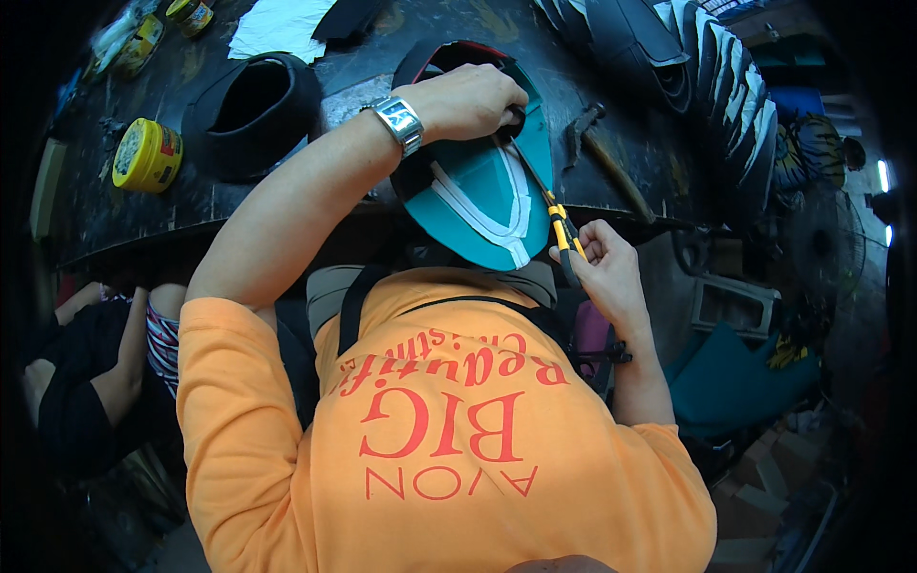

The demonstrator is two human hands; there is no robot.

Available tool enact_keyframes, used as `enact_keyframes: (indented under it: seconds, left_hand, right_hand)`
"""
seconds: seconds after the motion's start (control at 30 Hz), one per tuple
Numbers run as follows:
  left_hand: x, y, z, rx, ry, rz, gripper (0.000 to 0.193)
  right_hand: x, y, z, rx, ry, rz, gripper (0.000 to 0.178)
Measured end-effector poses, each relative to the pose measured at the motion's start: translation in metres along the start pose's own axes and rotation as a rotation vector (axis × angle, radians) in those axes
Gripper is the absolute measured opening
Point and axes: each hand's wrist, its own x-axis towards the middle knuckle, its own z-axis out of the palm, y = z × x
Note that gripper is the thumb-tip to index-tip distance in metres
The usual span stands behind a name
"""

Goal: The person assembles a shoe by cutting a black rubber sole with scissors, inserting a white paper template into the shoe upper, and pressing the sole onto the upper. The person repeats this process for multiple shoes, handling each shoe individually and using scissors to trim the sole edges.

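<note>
A teal-lined black piece (473, 205), rounded at its near end and with white strips stuck on in a U, lies at the table's front edge and partly overhangs it. My left hand (470, 102), with a metal watch on the wrist, is closed on a dark fold at the piece's upper part; the fingertips are partly hidden. In my right hand (607, 269) are scissors (557, 218) with yellow and black handles. Their thin metal blades slant up across the teal lining, and the tips end close below my left fingers.
A hammer (611, 162) lies right of the piece. Left stand a hollow black rounded piece (253, 115) and a yellow tub (148, 155). White sheets (277, 29) lie behind, and stacked black pieces (721, 105) fill the right. Another person (95, 368) sits at left.
</note>
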Motion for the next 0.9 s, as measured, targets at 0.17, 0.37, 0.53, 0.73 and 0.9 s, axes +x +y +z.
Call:
enact_keyframes:
  seconds: [0.17,0.37,0.53,0.73,0.9]
  left_hand:
    - [0.003,-0.002,0.001,0.017,-0.021,0.016,0.022]
    - [0.004,-0.003,0.002,0.013,-0.009,0.018,0.021]
    - [0.001,-0.006,0.001,0.002,-0.022,0.019,0.02]
    - [-0.002,-0.006,0.0,-0.053,-0.043,0.002,0.023]
    - [-0.003,-0.006,-0.003,-0.084,-0.023,-0.011,0.025]
  right_hand:
    - [0.001,-0.003,0.002,-0.009,0.015,-0.044,0.027]
    - [0.002,0.008,0.004,0.046,-0.032,-0.006,0.018]
    - [0.004,0.021,-0.026,0.125,0.063,-0.105,0.011]
    - [0.061,0.056,-0.087,-0.38,0.473,-0.083,0.019]
    - [0.104,0.057,-0.083,-0.565,0.513,-0.09,0.025]
